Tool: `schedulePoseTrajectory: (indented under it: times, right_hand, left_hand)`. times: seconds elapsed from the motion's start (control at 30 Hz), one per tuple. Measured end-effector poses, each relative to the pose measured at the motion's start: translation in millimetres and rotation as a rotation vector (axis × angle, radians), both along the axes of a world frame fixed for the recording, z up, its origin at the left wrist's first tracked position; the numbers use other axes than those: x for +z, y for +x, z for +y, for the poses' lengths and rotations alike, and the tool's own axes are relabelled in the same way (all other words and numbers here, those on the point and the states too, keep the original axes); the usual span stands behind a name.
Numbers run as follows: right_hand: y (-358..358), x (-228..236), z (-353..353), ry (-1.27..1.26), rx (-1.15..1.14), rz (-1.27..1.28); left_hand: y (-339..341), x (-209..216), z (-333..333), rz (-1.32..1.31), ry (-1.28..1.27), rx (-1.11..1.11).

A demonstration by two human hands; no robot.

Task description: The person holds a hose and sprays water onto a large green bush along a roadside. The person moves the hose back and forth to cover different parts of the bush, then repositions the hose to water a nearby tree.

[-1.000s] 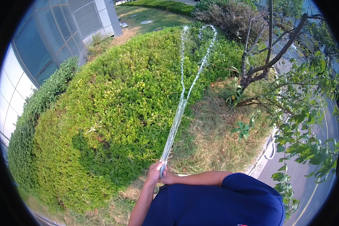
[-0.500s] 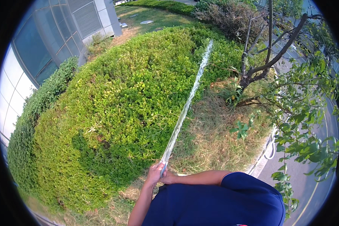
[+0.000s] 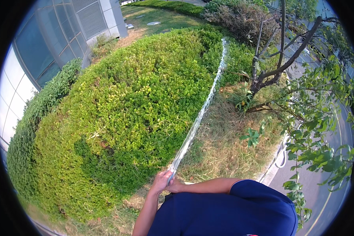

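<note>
Both my hands are closed together round the end of a hose [image 3: 170,179], in front of my dark blue shirt. My left hand [image 3: 160,182] wraps the hose's mouth from the left, fingers upward. From the right, my right hand [image 3: 176,186] grips just below it, partly hidden behind the left one. A clear water stream [image 3: 200,117] shoots out of the hose, rises away from me and bends slightly right. Its far end breaks up over the back right part of a wide green hedge [image 3: 126,106].
Right of the stream lies dry grass [image 3: 224,145] with a bare-branched tree [image 3: 259,80]. A pale hose length [image 3: 283,155] loops over the curb beside a paved road [image 3: 326,188]. Leafy branches [image 3: 322,153] hang at the right. A glass-fronted building [image 3: 47,39] stands far left.
The water stream has swung a little to the right and now curves more at its far end. My hands keep their grip on the hose, almost unmoved.
</note>
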State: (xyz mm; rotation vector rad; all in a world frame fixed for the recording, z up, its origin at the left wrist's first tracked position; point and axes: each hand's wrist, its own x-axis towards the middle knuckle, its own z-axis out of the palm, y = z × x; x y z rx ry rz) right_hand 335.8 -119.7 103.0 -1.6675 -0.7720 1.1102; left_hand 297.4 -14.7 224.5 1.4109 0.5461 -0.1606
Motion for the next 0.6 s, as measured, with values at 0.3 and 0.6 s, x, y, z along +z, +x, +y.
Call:
schedulePoseTrajectory:
  times: [0.3, 0.6]
  right_hand:
    - [2, -9, 2, 0.033, 0.032, 0.060]
    - [-3, 7, 1, 0.064, -0.047, -0.019]
  left_hand:
    - [3, 7, -5, -0.022, -0.056, 0.046]
    - [2, 12, -5, 0.010, -0.114, 0.140]
